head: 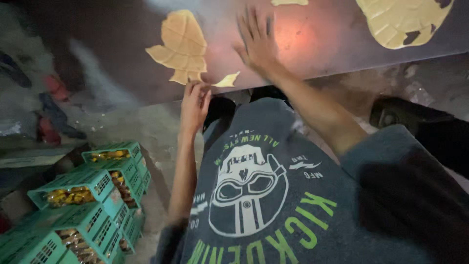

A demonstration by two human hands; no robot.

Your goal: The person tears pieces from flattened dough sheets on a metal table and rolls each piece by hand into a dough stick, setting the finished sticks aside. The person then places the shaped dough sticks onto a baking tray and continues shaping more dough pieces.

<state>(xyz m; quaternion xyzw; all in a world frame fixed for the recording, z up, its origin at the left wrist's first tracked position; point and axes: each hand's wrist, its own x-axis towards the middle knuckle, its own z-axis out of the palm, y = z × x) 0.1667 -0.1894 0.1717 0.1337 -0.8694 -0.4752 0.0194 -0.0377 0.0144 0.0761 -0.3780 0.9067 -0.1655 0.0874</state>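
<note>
While right hand (257, 39) lies flat, fingers spread, on dark worktop (122, 54), left hand (194, 103) pinches dough sheet (181, 46) edge.

Green plastic crates (83, 208) stand stacked on the floor at lower left, holding yellowish goods. At the table's far right lies another large scored dough sheet (403, 19). A dark shoe (408, 115) sits below.

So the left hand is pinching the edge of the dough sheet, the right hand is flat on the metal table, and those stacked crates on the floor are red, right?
Not quite: the crates are green, not red, as the head view shows. The rest holds: the left hand pinches the edge of the dough sheet, and the right hand lies flat on the metal table.
</note>
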